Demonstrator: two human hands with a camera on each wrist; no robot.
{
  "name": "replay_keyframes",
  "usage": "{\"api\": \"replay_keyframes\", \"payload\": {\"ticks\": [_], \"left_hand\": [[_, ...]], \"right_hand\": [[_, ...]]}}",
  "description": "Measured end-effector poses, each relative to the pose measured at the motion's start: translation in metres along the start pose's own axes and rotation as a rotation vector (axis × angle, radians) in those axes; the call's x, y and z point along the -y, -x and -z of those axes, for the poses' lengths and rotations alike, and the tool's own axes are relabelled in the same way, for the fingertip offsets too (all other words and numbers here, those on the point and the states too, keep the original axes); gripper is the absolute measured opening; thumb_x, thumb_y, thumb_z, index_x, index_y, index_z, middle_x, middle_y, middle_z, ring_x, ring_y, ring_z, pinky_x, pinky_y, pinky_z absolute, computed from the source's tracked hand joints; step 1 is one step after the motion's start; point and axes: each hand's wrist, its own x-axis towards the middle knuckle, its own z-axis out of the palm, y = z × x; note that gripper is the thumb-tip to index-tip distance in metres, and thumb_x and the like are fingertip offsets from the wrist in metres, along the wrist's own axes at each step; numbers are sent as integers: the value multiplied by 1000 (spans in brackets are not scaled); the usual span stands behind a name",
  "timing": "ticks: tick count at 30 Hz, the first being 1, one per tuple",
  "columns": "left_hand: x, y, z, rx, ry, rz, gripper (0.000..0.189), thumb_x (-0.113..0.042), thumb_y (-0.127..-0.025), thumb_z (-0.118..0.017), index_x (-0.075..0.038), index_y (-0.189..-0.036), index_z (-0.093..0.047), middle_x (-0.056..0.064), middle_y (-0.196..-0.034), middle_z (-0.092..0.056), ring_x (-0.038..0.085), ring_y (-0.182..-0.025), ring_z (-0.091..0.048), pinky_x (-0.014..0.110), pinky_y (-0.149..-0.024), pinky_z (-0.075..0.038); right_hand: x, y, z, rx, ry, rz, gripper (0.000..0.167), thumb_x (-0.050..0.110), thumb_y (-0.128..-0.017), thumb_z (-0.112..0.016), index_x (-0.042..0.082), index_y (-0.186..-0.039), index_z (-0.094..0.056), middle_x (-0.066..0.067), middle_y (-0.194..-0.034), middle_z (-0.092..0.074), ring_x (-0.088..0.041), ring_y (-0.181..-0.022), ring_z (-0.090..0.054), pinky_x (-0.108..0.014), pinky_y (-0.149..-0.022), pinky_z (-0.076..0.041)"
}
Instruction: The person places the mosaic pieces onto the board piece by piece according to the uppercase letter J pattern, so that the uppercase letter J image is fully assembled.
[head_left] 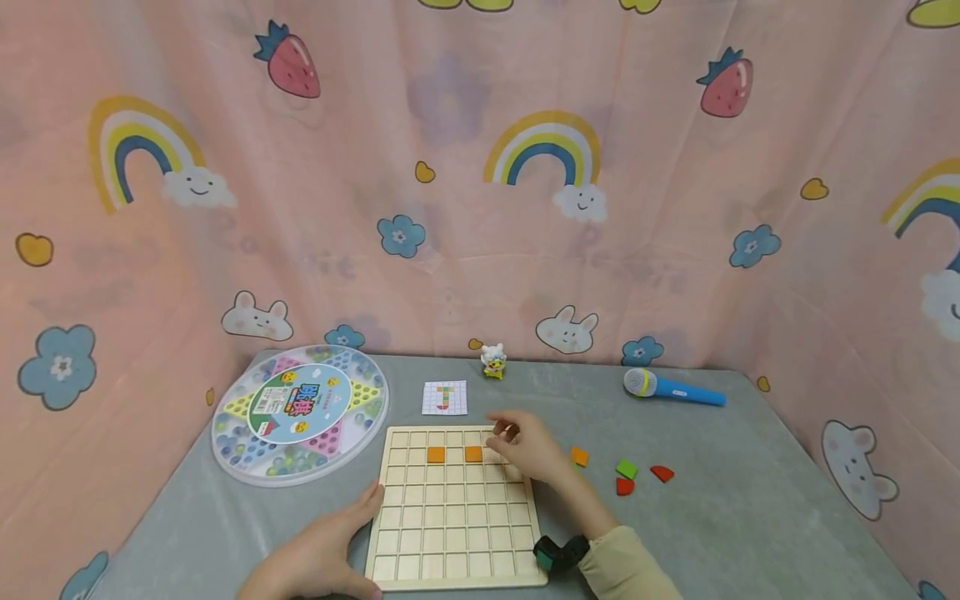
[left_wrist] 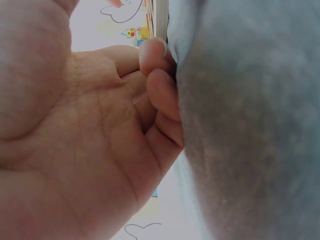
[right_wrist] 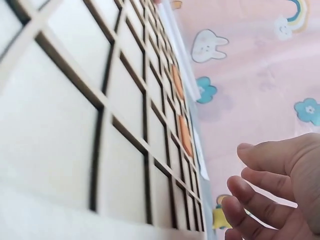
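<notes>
A wooden grid board (head_left: 453,517) lies flat, with an orange square tile (head_left: 436,455) and a second orange square tile (head_left: 473,454) in cells near its far side. My left hand (head_left: 318,546) rests against the board's left edge, index finger along the side and thumb by the near corner. Over the board's far right corner hovers my right hand (head_left: 528,446), fingers loosely bent. Nothing shows between the thumb and fingertips (right_wrist: 240,185) in the right wrist view. A small card (head_left: 445,397) printed with a coloured pattern lies beyond the board.
Right of the board lie an orange piece (head_left: 579,456), a green piece (head_left: 627,469) and two red rounded pieces (head_left: 662,473). A blue toy microphone (head_left: 686,392) is at the back right. A small figurine (head_left: 492,361) stands behind; a round marble game box (head_left: 300,417) lies left.
</notes>
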Motion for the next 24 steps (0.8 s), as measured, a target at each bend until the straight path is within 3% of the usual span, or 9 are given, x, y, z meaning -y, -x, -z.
{"api": "replay_keyframes", "payload": {"ticks": [8, 16, 24], "left_hand": [[0, -1, -1, 9, 2, 6, 126, -39, -68, -99, 6, -163, -30, 28, -171, -24, 47, -151, -37, 51, -114, -44], [5, 4, -3, 18, 20, 34, 133, -46, -68, -99, 2, -166, -24, 22, -173, -23, 46, -150, -38, 46, -115, -44], [6, -3, -2, 11, 1, 15, 129, -46, -68, -98, 5, -165, -28, 26, -172, -23, 46, -153, -35, 51, -117, -42]], "right_hand": [[-7, 5, 24, -73, 11, -66, 40, 7, -100, -72, -5, -137, -67, -9, -107, -71, -18, -89, -63, -31, -72, -52], [-25, 24, 40, -128, -7, -92, 39, 5, -99, -73, -5, -136, -68, -9, -104, -71, -18, -85, -60, -27, -67, -50], [-44, 44, 80, -163, 53, -127, 40, 11, -101, -71, -5, -137, -66, -12, -108, -71, -19, -89, -62, -26, -68, -51]]}}
